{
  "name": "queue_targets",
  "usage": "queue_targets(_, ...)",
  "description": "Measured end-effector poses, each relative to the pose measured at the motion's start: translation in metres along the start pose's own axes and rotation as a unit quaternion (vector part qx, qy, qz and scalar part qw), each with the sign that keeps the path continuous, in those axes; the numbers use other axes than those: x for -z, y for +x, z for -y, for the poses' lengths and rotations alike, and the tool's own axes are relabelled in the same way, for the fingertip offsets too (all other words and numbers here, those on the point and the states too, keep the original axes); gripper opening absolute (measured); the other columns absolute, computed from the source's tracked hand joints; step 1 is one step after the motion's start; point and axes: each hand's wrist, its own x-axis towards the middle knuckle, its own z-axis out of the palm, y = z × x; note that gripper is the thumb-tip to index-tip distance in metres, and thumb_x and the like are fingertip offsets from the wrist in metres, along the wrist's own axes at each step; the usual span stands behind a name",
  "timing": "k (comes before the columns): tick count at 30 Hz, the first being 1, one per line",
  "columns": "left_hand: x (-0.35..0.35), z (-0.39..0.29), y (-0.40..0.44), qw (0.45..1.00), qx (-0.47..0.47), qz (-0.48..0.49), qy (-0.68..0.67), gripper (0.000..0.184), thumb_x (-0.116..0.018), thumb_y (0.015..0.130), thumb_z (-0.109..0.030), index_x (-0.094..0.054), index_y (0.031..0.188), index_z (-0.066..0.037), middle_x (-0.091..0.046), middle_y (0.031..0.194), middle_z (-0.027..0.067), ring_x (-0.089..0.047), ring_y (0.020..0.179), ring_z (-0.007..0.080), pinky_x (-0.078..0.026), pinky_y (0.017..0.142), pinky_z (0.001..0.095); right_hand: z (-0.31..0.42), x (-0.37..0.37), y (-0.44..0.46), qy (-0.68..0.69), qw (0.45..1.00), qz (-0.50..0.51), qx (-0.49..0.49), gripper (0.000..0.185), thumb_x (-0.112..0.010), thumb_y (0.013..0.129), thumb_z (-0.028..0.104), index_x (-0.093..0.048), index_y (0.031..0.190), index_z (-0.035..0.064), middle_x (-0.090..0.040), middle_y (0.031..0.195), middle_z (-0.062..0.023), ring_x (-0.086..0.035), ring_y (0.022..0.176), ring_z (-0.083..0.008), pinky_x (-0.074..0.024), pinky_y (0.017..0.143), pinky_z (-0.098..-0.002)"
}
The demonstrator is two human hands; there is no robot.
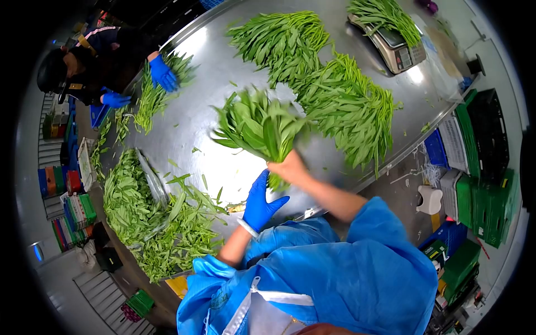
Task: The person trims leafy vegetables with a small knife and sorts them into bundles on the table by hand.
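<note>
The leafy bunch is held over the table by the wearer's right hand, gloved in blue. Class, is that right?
Not quite: in the head view the right hand is bare, not gloved. It does hold the leafy bunch over the table.

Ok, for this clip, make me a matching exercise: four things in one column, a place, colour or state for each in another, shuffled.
1. left hand
2. right hand
3. scale
4. leafy heap

A. topped with greens
B. on the picture's left side
C. gripping a bunch
D. gloved in blue

Pairs: 1-D; 2-C; 3-A; 4-B
</note>
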Motion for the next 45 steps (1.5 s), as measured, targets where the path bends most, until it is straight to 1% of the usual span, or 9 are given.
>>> queue_targets(4, 0.010, 0.030, 0.001, 0.994, 0.086, 0.029, -0.057, 0.077, -0.076, 0.077, -0.025, -0.037, 0.140, -0.004, -0.048, 0.133, 0.0209, -0.054, 0.116, 0.0320, -0.046, 0.094, 0.0391, 0.083, 0.097, 0.067, -0.392, 0.897, -0.026, 0.202, 0.049, -0.070, 0.070, 0.018, -0.056, 0.114, 0.0009, -0.057, 0.110, -0.0233, -0.051, 0.112, -0.0356, -0.0436, 0.095, -0.0439)
queue_targets(6, 0.015, 0.050, -0.007, 0.981, 0.156, 0.022, -0.115, 0.067, -0.074, 0.080, -0.015, -0.042, 0.138, -0.006, -0.058, 0.121, 0.0153, -0.062, 0.101, 0.0246, -0.051, 0.085, 0.0346, 0.128, 0.140, 0.098, -0.568, 0.752, -0.044, 0.330, 0.048, -0.067, 0.067, 0.008, -0.056, 0.113, 0.0015, -0.058, 0.102, -0.0188, -0.051, 0.111, -0.0356, -0.0411, 0.098, -0.0436)
queue_targets(11, 0.015, 0.092, -0.031, 0.949, 0.241, 0.044, -0.197, 0.057, -0.071, 0.083, -0.014, -0.046, 0.134, -0.008, -0.062, 0.112, 0.0104, -0.063, 0.096, 0.0199, -0.051, 0.084, 0.0319, 0.168, 0.217, 0.180, -0.733, 0.598, 0.092, 0.311, 0.063, -0.060, 0.066, -0.008, -0.050, 0.126, 0.0081, -0.056, 0.118, -0.0126, -0.046, 0.121, -0.0319, -0.0292, 0.110, -0.0469)
queue_targets(14, 0.004, 0.116, -0.038, 0.951, 0.240, 0.069, -0.183, 0.054, -0.070, 0.084, -0.015, -0.048, 0.133, -0.008, -0.064, 0.108, 0.0104, -0.063, 0.096, 0.0199, -0.051, 0.084, 0.0318, 0.088, 0.259, 0.227, -0.865, 0.453, -0.010, 0.216, 0.071, -0.059, 0.075, -0.005, -0.039, 0.140, 0.0152, -0.045, 0.138, -0.0109, -0.039, 0.131, -0.0303, -0.0276, 0.111, -0.0476)
queue_targets(18, 0.017, 0.129, -0.026, 0.972, 0.194, 0.073, -0.111, 0.048, -0.067, 0.083, -0.011, -0.054, 0.129, -0.009, -0.064, 0.110, 0.0114, -0.063, 0.097, 0.0229, -0.049, 0.088, 0.0325, 0.039, 0.262, 0.238, -0.859, 0.504, -0.049, 0.074, 0.073, -0.058, 0.082, -0.003, -0.031, 0.146, 0.0191, -0.036, 0.146, -0.0116, -0.034, 0.134, -0.0305, -0.0281, 0.111, -0.0473)
queue_targets(22, 0.050, 0.142, 0.002, 0.986, 0.166, -0.030, 0.005, 0.041, -0.068, 0.081, -0.014, -0.059, 0.119, -0.003, -0.062, 0.114, 0.0159, -0.059, 0.107, 0.0295, -0.044, 0.094, 0.0373, 0.063, 0.210, 0.175, -0.798, 0.559, -0.150, 0.166, 0.064, -0.054, 0.080, -0.005, -0.037, 0.140, 0.0071, -0.044, 0.136, -0.0168, -0.041, 0.127, -0.0329, -0.0331, 0.106, -0.0454)
queue_targets(26, 0.072, 0.195, 0.023, 0.980, 0.046, -0.080, 0.177, 0.042, -0.070, 0.081, -0.022, -0.060, 0.117, -0.004, -0.061, 0.116, 0.0177, -0.056, 0.109, 0.0362, -0.044, 0.095, 0.0418, 0.011, 0.148, 0.105, -0.613, 0.755, -0.022, 0.232, 0.053, -0.055, 0.073, -0.004, -0.049, 0.126, -0.0005, -0.050, 0.126, -0.0187, -0.045, 0.118, -0.0357, -0.0374, 0.098, -0.0447)
queue_targets(32, 0.113, 0.247, -0.004, 0.921, 0.138, -0.100, 0.349, 0.046, -0.069, 0.072, -0.027, -0.058, 0.115, -0.014, -0.050, 0.130, 0.0137, -0.046, 0.121, 0.0329, -0.036, 0.100, 0.0498, -0.074, 0.018, -0.013, -0.562, 0.744, 0.261, 0.249, 0.040, -0.056, 0.075, 0.001, -0.057, 0.115, 0.0008, -0.053, 0.121, -0.0167, -0.047, 0.117, -0.0331, -0.0382, 0.098, -0.0442)
queue_targets(45, 0.197, 0.361, -0.308, 0.870, 0.244, -0.164, 0.395, 0.040, -0.059, 0.079, -0.022, -0.055, 0.118, -0.012, -0.048, 0.135, 0.0095, -0.039, 0.130, 0.0312, -0.024, 0.108, 0.0533, -0.108, -0.134, -0.051, -0.519, 0.707, 0.390, 0.280, 0.023, -0.055, 0.078, 0.005, -0.061, 0.100, 0.0039, -0.062, 0.092, -0.0115, -0.058, 0.088, -0.0301, -0.0485, 0.077, -0.0409)
